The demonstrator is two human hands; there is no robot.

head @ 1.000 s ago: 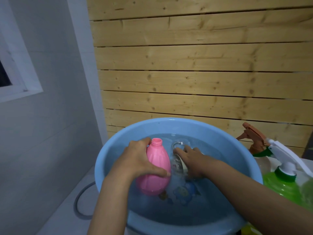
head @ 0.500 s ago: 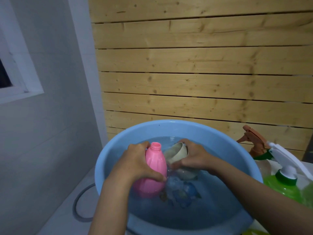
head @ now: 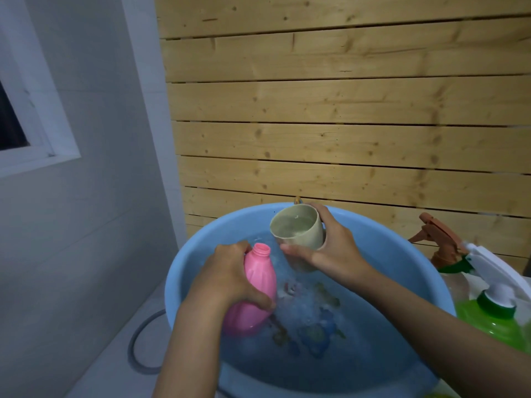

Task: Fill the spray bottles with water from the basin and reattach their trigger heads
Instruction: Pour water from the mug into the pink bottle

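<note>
Fill step. Left hand (head: 230,280) wrapped round pink bottle (head: 258,285), uncapped, base in blue basin (head: 402,254) water. Right hand (head: 330,251) gripping water-filled beige cup (head: 296,231) just beside neck. Next, likely: tilt cup over narrow mouth.

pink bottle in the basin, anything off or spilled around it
No spill shows. The pink plastic bottle leans tilted in the left hand, neck open with no trigger head, base in the round blue plastic basin. The right hand holds a beige cup of water over it.
</note>
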